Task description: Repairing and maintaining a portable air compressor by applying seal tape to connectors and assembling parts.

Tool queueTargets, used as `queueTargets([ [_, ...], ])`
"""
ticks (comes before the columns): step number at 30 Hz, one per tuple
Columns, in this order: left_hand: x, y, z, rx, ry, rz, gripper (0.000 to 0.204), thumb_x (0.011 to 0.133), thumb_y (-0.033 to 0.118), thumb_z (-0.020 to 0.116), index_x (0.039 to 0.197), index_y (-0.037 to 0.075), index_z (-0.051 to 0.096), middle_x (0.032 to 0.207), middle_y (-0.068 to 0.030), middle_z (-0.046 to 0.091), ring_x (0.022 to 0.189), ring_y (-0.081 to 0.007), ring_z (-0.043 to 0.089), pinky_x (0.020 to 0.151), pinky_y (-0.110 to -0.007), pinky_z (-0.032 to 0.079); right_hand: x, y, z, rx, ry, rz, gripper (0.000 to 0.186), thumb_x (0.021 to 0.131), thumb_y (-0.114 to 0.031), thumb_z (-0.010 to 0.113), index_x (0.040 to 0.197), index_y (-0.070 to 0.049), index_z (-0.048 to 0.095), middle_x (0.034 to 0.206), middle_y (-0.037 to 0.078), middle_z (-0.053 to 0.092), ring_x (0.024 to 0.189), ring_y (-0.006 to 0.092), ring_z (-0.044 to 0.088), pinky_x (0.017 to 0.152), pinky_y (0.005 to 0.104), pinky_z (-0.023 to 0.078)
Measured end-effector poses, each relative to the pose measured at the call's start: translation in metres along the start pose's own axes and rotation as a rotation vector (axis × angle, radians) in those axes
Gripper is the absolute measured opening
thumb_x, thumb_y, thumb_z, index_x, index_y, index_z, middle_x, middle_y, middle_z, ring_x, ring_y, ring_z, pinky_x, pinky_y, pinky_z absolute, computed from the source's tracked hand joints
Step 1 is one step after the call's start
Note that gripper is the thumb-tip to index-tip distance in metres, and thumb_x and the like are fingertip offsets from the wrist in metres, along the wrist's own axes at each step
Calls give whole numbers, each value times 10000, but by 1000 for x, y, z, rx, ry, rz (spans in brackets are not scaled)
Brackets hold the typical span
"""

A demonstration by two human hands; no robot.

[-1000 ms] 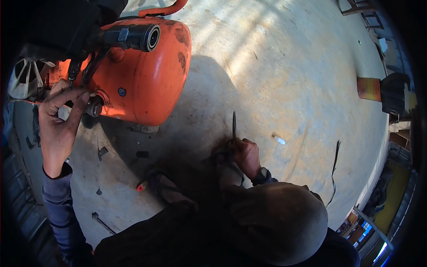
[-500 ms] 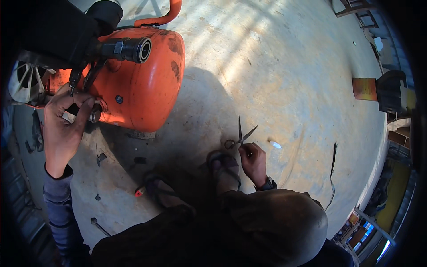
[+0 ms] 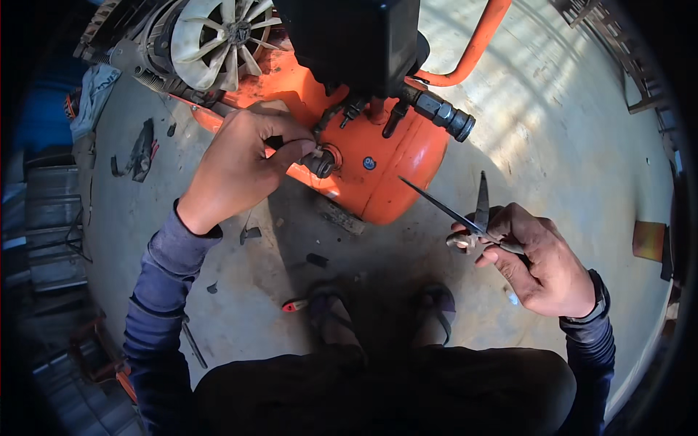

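Dark metal scissors (image 3: 456, 216) stand spread in the right hand (image 3: 549, 265), blades pointing forward. A stubby dark fitting (image 3: 320, 164) sits just right of the left hand (image 3: 240, 160).

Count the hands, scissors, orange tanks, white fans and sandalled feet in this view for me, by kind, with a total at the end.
Hands: 2, the left hand and the right hand
Scissors: 1
Orange tank: 1
White fan: 1
Sandalled feet: 2, left foot and right foot
Total: 7

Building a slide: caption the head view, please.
Left hand at a fitting on an orange tank, right hand holding open scissors.
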State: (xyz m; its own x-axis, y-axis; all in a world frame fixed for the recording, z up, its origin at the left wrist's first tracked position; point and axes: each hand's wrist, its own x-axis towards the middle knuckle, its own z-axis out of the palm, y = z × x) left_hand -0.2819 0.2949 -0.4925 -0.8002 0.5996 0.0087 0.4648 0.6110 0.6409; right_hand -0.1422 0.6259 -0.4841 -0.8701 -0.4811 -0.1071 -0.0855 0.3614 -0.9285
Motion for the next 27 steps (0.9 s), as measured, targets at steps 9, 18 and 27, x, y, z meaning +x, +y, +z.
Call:
queueTargets([
  [9,5,-10,-5,10,56,45,78,854,34,712,907,-20,729,807,-106,616,727,-258,605,659,-360,463,72,-37,27,-883,170,-263,259,816,161,576,1048,59,630,1079,235,691,964,366,711,846,374,604],
  [18,8,-17,4,34,6,86,99,887,11,686,959,-50,714,844,-86,601,736,-194,599,631,-324,475,78,-11,41,-893,332,-275,522,712,167,582,1197,-3,673,1094,182,709,936,338,724,799,384,617],
  [27,13,-17,3,4,-36,63,81,883,21,683,930,-42,702,809,-96,593,724,-231,590,664,-352,445,89,-16,45,-1051,352,-271,446,750,129,578,1146,-35,702,1070,131,722,854,303,724,706,360,607],
])
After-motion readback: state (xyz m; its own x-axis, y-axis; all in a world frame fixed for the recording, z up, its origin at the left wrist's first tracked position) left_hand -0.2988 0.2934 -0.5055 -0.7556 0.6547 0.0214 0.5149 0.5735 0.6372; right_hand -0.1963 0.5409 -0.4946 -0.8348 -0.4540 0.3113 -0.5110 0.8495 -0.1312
